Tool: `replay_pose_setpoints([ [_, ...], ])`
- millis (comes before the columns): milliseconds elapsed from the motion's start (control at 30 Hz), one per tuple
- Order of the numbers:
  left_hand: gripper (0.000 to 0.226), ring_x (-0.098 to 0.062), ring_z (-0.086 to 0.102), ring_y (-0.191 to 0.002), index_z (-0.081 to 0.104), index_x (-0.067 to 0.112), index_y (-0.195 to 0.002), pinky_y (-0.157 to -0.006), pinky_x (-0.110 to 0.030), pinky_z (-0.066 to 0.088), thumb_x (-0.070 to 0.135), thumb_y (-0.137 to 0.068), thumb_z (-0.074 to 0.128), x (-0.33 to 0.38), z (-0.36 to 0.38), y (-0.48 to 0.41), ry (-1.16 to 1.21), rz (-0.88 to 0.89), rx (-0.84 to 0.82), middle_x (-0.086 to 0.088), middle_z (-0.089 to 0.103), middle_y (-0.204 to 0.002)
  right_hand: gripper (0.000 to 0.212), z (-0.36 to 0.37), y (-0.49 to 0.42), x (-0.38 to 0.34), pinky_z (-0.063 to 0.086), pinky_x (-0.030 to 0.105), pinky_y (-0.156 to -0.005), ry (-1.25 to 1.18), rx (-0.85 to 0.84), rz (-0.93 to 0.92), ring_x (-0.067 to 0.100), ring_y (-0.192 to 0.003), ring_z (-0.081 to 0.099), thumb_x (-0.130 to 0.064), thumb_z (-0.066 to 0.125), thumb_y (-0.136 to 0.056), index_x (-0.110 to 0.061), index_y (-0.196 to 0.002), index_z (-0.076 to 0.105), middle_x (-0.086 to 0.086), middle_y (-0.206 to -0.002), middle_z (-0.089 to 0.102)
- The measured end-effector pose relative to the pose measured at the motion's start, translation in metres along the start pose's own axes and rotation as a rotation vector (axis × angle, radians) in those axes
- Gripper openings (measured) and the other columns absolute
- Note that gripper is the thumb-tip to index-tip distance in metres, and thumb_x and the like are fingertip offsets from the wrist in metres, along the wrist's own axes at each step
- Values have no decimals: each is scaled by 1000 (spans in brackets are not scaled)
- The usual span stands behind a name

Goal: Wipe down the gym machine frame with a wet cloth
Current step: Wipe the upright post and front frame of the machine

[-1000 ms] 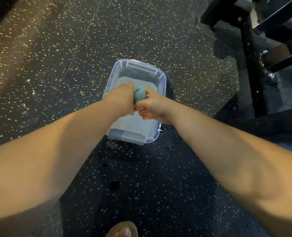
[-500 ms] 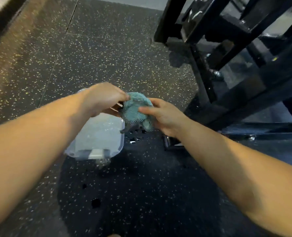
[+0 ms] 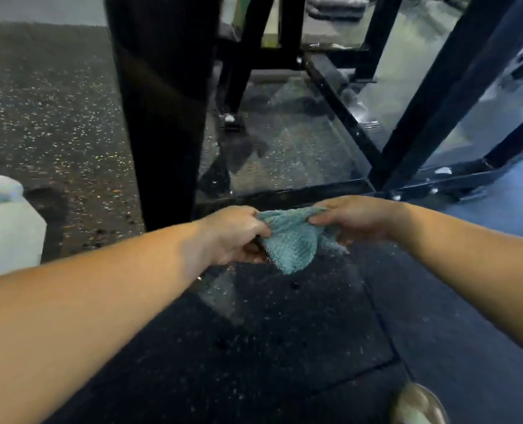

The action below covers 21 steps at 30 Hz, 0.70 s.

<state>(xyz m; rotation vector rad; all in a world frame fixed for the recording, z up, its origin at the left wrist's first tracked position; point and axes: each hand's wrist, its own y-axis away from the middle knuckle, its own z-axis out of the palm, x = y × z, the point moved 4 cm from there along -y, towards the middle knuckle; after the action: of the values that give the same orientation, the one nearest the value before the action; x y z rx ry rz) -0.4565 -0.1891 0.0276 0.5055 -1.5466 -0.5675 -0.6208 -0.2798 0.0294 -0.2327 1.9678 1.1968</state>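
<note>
A teal wet cloth [image 3: 291, 240] hangs spread between both hands in the middle of the view. My left hand [image 3: 232, 237] pinches its left edge and my right hand [image 3: 355, 217] pinches its right edge. The black gym machine frame stands just beyond: a thick upright post [image 3: 162, 117] right behind my left hand, a low base bar [image 3: 284, 194] under the cloth's far side, and slanted bars [image 3: 431, 102] to the right.
A clear plastic tub [image 3: 6, 221] sits at the left edge on the speckled rubber floor [image 3: 40, 111]. Dark wet spots mark the mat below the cloth. My foot in a sandal [image 3: 416, 405] shows at the bottom right.
The view has swung right and up from the tub to the machine frame. Both hands carried the cloth away from the tub and spread it open from a wrung ball.
</note>
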Motion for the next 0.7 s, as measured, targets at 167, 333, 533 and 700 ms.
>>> replay_pose_setpoints([
  [167,22,-29,60,-91,59,15,-82,-86,-43,52,27,-97,49,24,45,-42,194,100,257,-14,63,-102,14,-72,3,26,55,39,-85,-295,171,-71,20,-91,67,-23,64,-86,-14,-97,65,5,-98,70],
  [333,23,-10,53,-80,52,17,-99,-68,-25,47,33,-89,64,38,88,-74,172,103,319,3,57,-92,9,-94,-22,48,56,25,-56,-310,183,-12,11,-67,62,-16,58,-93,-18,-85,60,1,-80,65],
  [533,9,-17,62,-79,54,13,-99,-53,-25,53,17,-93,59,45,102,-98,308,11,505,-6,64,-101,27,-131,-51,33,45,27,-72,415,587,-291,15,-83,57,-41,71,-80,-23,-99,62,-4,-88,62],
  [700,23,-23,58,-76,57,11,-95,-64,-34,56,22,-98,38,64,111,-106,537,41,471,-11,59,-95,32,-96,-56,16,44,5,-63,-240,270,-318,-4,-73,58,-33,54,-96,-17,-122,47,-6,-89,55],
])
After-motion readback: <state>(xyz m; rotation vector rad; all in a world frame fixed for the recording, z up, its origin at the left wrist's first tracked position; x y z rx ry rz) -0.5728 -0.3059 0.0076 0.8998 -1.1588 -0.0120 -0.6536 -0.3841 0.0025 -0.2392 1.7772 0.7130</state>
